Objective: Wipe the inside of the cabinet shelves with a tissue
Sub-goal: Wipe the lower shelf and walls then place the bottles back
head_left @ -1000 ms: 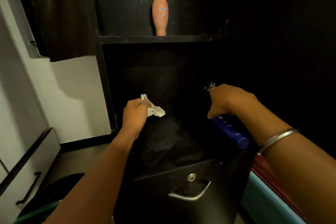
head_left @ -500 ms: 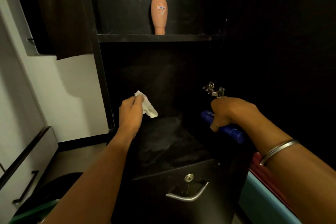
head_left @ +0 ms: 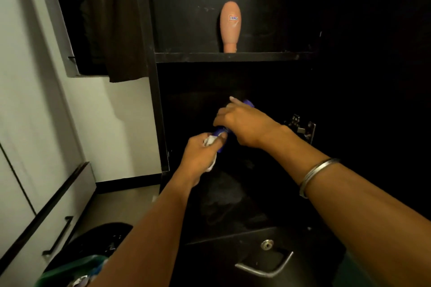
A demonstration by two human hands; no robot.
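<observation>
1. Nearest me, low in the black cabinet, is a closed drawer front with a curved metal handle [head_left: 268,268] and a small round lock [head_left: 267,244] above it.
2. Above the drawer lies the dusty black lower shelf [head_left: 224,207], the surface I judge is due for wiping; pale smears show on it.
3. The left hand [head_left: 200,156] hovers over the far part of that shelf, its grip curled round a crumpled white tissue [head_left: 210,144], so the tissue is held above the shelf, not pressed on it.
4. Just beyond, the right hand [head_left: 245,123], a silver bangle [head_left: 314,175] on its forearm, grips a slim dark-blue bottle [head_left: 220,134]. The bottle's long axis runs from near-left to far-right, and its near end touches or almost touches the tissue.
5. The next move turns on that: the bottle's near end lies just far-right of the tissue, and the left hand is the nearer one. I'd guess the tissue gets wetted or the bottle wiped, though I can't tell which.
6. To the right, a metal hinge [head_left: 303,127] shows on the cabinet wall.
7. Farthest, on the upper black shelf [head_left: 233,57], a peach-coloured plastic bottle [head_left: 230,27] stands inverted on its cap.
</observation>
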